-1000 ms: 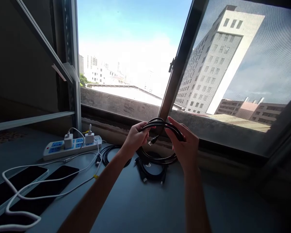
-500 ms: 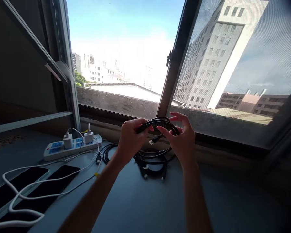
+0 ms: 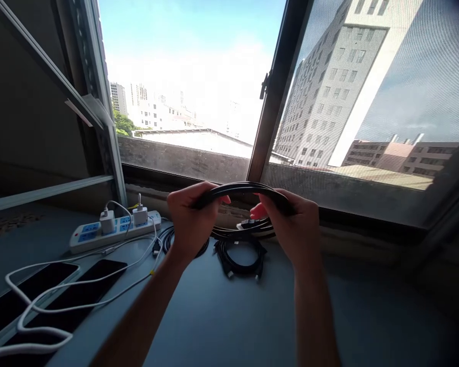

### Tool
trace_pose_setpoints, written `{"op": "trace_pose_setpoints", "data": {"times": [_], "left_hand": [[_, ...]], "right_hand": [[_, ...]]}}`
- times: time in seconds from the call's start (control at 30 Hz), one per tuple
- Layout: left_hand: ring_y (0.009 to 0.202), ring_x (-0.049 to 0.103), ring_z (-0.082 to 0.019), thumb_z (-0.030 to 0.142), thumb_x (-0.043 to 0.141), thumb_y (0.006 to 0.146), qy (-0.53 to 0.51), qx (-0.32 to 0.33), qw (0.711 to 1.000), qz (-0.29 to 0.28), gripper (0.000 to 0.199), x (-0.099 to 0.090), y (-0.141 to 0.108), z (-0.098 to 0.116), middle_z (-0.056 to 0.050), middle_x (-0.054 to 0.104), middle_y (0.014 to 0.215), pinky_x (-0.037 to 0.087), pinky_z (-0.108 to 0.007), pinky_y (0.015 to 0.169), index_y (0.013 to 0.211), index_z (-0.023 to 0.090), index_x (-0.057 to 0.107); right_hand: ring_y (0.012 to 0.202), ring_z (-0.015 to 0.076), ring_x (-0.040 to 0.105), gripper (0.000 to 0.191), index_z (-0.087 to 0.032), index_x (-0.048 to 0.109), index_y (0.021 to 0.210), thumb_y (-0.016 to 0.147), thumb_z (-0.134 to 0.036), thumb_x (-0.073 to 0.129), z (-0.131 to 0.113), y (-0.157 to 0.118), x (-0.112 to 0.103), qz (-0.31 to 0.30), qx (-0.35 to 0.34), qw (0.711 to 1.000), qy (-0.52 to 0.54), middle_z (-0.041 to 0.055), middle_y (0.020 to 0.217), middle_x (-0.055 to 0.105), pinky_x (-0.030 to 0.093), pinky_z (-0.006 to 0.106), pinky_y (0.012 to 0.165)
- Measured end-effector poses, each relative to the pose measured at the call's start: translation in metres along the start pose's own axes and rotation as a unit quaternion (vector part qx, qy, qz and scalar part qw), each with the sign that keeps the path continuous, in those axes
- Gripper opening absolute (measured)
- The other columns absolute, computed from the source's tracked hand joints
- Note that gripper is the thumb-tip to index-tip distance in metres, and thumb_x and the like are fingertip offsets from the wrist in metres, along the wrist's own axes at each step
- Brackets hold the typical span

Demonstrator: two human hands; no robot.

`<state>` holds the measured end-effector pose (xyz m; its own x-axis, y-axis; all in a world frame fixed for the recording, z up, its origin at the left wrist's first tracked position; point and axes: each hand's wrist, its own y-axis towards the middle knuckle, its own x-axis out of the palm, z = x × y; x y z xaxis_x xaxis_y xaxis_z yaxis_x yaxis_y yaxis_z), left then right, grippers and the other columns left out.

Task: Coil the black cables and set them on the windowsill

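Note:
A coiled black cable [image 3: 245, 188] is held up in front of the window sill, its loops arching between my two hands. My left hand [image 3: 193, 214] is closed around the left side of the coil. On the right side, my right hand [image 3: 292, 219] is wrapped around the same loops. Between the hands, a plug with a light metal end hangs near the lower loops. Beneath, on the blue-grey table, lies another black coiled cable [image 3: 239, 269] with its plugs toward me. One more black coil [image 3: 167, 239] rests behind my left wrist, partly hidden.
A white power strip [image 3: 117, 232] with two plugged-in chargers stands at the left. White charging cables [image 3: 99, 278] run across two dark phones [image 3: 80, 285] at lower left. The window frame [image 3: 268, 127] rises behind the table, with metal bars of a rack [image 3: 49, 191] at left.
My right hand has closed on the coil from a looser, spread grip. Both hands have moved a little apart, and the loops are stretched wider between them.

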<state>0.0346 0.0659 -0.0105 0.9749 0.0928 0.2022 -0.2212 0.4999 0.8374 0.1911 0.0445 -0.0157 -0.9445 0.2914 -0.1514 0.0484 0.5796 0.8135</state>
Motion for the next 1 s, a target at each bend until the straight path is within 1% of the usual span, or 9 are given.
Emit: {"op": "trace_pose_setpoints", "data": {"times": [0.1,0.2,0.3,0.5,0.67,0.73,0.83,0.93,1.0], "left_hand": [[0.031,0.028,-0.004,0.006,0.052,0.062,-0.066,-0.049,0.996,0.026,0.02,-0.001,0.002,0.001,0.006,0.039,0.037,0.016,-0.02,0.031,0.05,0.018,0.063],[0.027,0.024,-0.005,0.008,0.055,0.062,-0.11,-0.073,0.99,0.058,0.018,0.0,0.003,0.001,0.007,0.032,0.033,0.012,-0.021,0.028,0.05,0.018,0.062],[0.026,0.025,-0.005,0.008,0.056,0.064,-0.106,-0.077,0.989,0.074,0.016,0.0,0.002,0.001,0.007,0.033,0.033,0.013,-0.022,0.027,0.052,0.018,0.062],[0.025,0.024,-0.005,0.008,0.054,0.063,-0.128,-0.098,0.984,0.078,0.017,0.002,0.002,-0.003,0.008,0.031,0.032,0.014,-0.021,0.027,0.051,0.019,0.06],[0.025,0.024,-0.005,0.011,0.051,0.061,-0.136,-0.134,0.977,0.096,0.015,0.002,0.006,-0.015,0.008,0.031,0.032,0.014,-0.019,0.027,0.05,0.018,0.057],[0.025,0.023,-0.005,0.013,0.051,0.061,-0.129,-0.17,0.974,0.08,0.012,0.001,0.008,-0.021,0.008,0.033,0.033,0.014,-0.019,0.026,0.051,0.018,0.056],[0.026,0.023,-0.005,0.017,0.051,0.065,-0.089,-0.212,0.973,0.019,0.01,-0.002,0.01,-0.036,0.009,0.03,0.035,0.016,-0.017,0.025,0.057,0.018,0.056],[0.027,0.03,-0.006,0.02,0.05,0.069,0.009,-0.203,0.979,-0.028,0.01,-0.004,0.011,-0.058,0.009,0.031,0.039,0.023,-0.016,0.025,0.066,0.018,0.059],[0.026,0.033,-0.007,0.021,0.05,0.07,0.05,-0.223,0.97,-0.08,0.01,-0.004,0.01,-0.071,0.009,0.034,0.04,0.027,-0.017,0.025,0.07,0.017,0.06]], "right_hand": [[0.068,0.0217,0.062,0.016,-0.018,0.071,0.084,0.088,-0.031,0.062,-0.005,-0.003,-0.004,0.011,-0.001,0.996,-0.086,-0.0011,0.07,0.063,0.044,0.023,0.056],[0.071,0.0226,0.061,0.02,-0.019,0.072,0.088,0.087,-0.035,0.061,-0.007,-0.005,-0.009,-0.033,0.033,0.993,-0.111,-0.0009,0.075,0.063,0.044,0.024,0.056],[0.069,0.0221,0.061,0.021,-0.017,0.071,0.092,0.087,-0.034,0.06,-0.01,-0.006,-0.008,-0.043,0.049,0.996,-0.069,-0.0002,0.075,0.063,0.045,0.023,0.056],[0.067,0.0193,0.06,0.012,-0.017,0.068,0.092,0.091,-0.026,0.061,-0.013,-0.003,-0.002,-0.008,0.01,1.0,0.01,-0.0002,0.079,0.062,0.046,0.022,0.059],[0.069,0.0184,0.057,0.015,-0.018,0.065,0.085,0.094,-0.028,0.059,-0.021,-0.005,-0.004,-0.084,0.013,0.993,0.081,0.0002,0.077,0.06,0.044,0.02,0.059],[0.069,0.0185,0.056,0.015,-0.018,0.063,0.085,0.094,-0.029,0.059,-0.025,-0.006,-0.004,-0.134,0.033,0.984,0.117,0.0009,0.078,0.06,0.044,0.02,0.059],[0.068,0.0187,0.057,0.022,-0.017,0.061,0.083,0.097,-0.034,0.056,-0.024,-0.007,0.002,-0.174,0.05,0.971,0.156,0.002,0.078,0.061,0.046,0.021,0.059],[0.061,0.019,0.057,0.044,-0.017,0.055,0.067,0.098,-0.047,0.052,-0.012,-0.004,0.015,-0.172,0.072,0.966,0.182,0.0017,0.062,0.058,0.047,0.021,0.055],[0.048,0.0171,0.054,0.057,-0.018,0.044,0.053,0.093,-0.057,0.053,-0.003,-0.001,0.024,-0.158,0.113,0.957,0.214,-0.0002,0.047,0.049,0.046,0.02,0.047]]}}
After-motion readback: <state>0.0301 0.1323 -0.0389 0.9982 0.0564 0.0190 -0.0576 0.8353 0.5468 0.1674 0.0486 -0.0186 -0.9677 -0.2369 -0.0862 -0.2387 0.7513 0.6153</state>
